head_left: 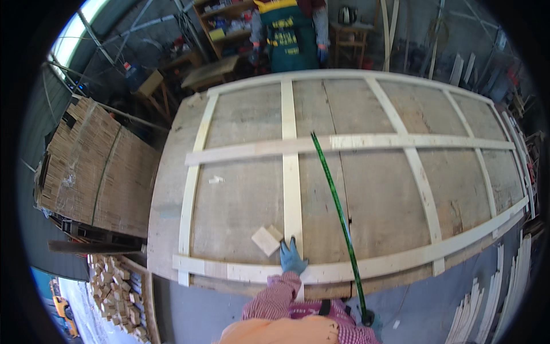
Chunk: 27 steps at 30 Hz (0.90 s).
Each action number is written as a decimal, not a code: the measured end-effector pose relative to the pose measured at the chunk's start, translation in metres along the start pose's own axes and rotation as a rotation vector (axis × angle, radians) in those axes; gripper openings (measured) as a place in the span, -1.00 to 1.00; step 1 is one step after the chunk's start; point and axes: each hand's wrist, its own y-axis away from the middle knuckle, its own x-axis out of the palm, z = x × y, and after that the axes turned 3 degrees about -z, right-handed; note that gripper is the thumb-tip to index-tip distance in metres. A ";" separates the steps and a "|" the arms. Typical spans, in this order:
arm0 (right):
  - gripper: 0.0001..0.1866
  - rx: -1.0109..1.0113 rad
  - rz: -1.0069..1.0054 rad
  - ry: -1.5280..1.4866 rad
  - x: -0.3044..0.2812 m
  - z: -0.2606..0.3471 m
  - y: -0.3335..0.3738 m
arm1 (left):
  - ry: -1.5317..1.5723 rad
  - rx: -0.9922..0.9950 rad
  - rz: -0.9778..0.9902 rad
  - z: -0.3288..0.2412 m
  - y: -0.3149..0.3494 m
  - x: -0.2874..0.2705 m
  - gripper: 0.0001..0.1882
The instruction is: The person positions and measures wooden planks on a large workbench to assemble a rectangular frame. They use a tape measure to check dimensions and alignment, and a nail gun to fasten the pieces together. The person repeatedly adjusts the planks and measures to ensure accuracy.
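Note:
My left hand (pixel 293 257), in a blue glove, presses down with fingers spread where a pale upright slat (pixel 291 195) meets the near rail (pixel 258 272) of a large wooden frame. Just left of its fingers lies a small wood block (pixel 266 241), with another piece partly under or behind it. A long green rod (pixel 338 212) slants across the frame from its middle crosspiece (pixel 252 150) to a black end piece (pixel 368 317) beyond the near edge. At that end my right hand (pixel 376 324) closes on the rod; little of the glove shows and its fingers are mostly hidden.
The frame lies on a big board-topped table (pixel 240 212). Across it stands a person in a green apron (pixel 292 40). Left are a strapped stack of wood strips (pixel 94 166) and a bin of offcuts (pixel 117 295). Long pale strips (pixel 481 304) lie at lower right.

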 end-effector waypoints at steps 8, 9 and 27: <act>-0.49 -0.050 0.094 -0.022 0.008 0.013 -0.029 | 0.346 0.335 -0.351 0.029 0.026 -0.010 -0.02; -0.50 -0.073 0.105 -0.024 0.009 0.013 -0.032 | 0.334 0.382 -0.402 0.032 0.031 -0.020 -0.04; -0.39 -0.205 0.078 0.011 -0.028 0.079 -0.026 | 0.262 0.061 -0.150 0.114 0.133 0.016 -0.28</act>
